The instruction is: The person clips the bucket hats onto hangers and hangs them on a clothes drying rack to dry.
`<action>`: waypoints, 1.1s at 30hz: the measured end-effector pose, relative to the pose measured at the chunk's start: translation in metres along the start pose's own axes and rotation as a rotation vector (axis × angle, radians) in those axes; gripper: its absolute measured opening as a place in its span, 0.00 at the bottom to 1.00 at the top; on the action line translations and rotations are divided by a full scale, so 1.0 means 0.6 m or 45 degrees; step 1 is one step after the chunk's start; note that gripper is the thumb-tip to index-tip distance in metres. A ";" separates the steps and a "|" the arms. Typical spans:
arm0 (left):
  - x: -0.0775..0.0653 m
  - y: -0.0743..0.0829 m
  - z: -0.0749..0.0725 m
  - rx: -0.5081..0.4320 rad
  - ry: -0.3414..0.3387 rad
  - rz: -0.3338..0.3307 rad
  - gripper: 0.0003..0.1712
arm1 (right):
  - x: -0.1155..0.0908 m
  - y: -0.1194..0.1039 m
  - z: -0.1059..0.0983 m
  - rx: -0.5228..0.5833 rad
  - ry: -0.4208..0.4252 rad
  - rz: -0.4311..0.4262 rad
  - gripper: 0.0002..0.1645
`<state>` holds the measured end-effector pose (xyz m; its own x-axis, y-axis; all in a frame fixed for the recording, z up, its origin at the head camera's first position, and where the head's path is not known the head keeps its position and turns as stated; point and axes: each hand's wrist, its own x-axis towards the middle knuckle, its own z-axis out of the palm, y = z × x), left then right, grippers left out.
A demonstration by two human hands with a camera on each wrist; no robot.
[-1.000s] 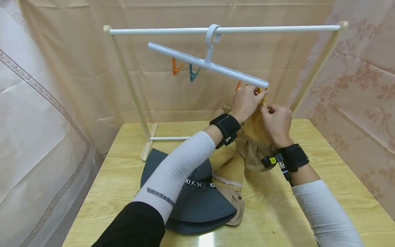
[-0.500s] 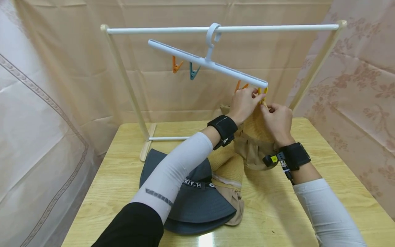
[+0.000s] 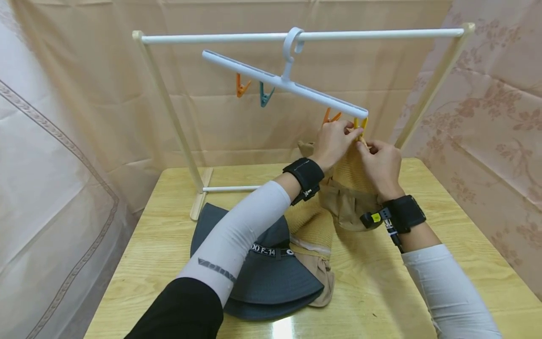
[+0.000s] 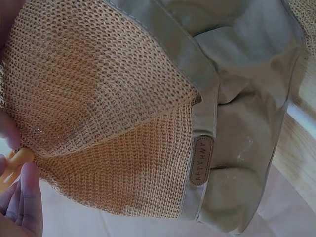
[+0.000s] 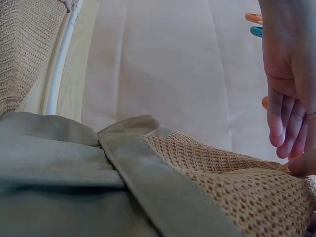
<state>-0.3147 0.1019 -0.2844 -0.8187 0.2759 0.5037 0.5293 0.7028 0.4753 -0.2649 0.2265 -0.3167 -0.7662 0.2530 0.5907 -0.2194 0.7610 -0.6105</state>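
Note:
In the head view my left hand (image 3: 334, 141) pinches a yellow clothespin (image 4: 20, 158) under the low right end of a white hanger (image 3: 322, 96). My right hand (image 3: 381, 167) pinches the crown of a tan knit bucket hat (image 3: 353, 172) just below that clothespin. The left wrist view shows the crown's top right at the clothespin's tip. Its wide beige brim (image 4: 256, 118) hangs down, with a brown label (image 4: 201, 160) on the band. The right hand's fingertips are mostly hidden by the hat in the right wrist view.
The hanger hooks on a rack's white top rail (image 3: 211, 37) and tilts down rightward. Orange (image 3: 241, 87) and teal (image 3: 265, 95) clothespins hang left, another orange clothespin (image 3: 330, 116) near my left hand. A dark grey bucket hat (image 3: 271, 278) and another tan hat (image 3: 313, 230) lie on the table (image 3: 152, 263).
The left fingers have shifted slightly down on the yellow clothespin, leaving more of it showing. The right hand keeps its grip on the hat. The head view has shifted slightly.

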 end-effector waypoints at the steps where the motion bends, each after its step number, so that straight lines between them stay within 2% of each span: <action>1: -0.001 0.000 0.000 -0.006 0.000 0.005 0.20 | 0.000 0.000 0.000 0.004 0.003 0.003 0.20; 11: -0.002 0.004 0.009 -0.077 -0.075 0.009 0.17 | -0.009 -0.003 -0.007 0.049 0.050 0.011 0.19; 16: -0.007 0.001 0.016 -0.069 -0.127 0.009 0.16 | -0.015 0.000 -0.004 0.081 0.150 -0.038 0.16; 20: -0.008 -0.003 0.019 -0.051 -0.135 0.037 0.15 | -0.019 -0.004 0.000 0.130 0.221 -0.102 0.14; 25: -0.007 -0.007 0.018 -0.058 -0.127 0.068 0.15 | -0.021 -0.013 0.002 0.170 0.202 -0.166 0.13; 33: -0.010 -0.016 0.017 -0.095 -0.137 0.098 0.14 | -0.033 -0.010 0.009 0.141 0.182 -0.262 0.12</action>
<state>-0.3172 0.1004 -0.2993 -0.7922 0.3982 0.4624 0.6030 0.6276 0.4925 -0.2520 0.2138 -0.3276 -0.6077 0.1874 0.7718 -0.4322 0.7372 -0.5194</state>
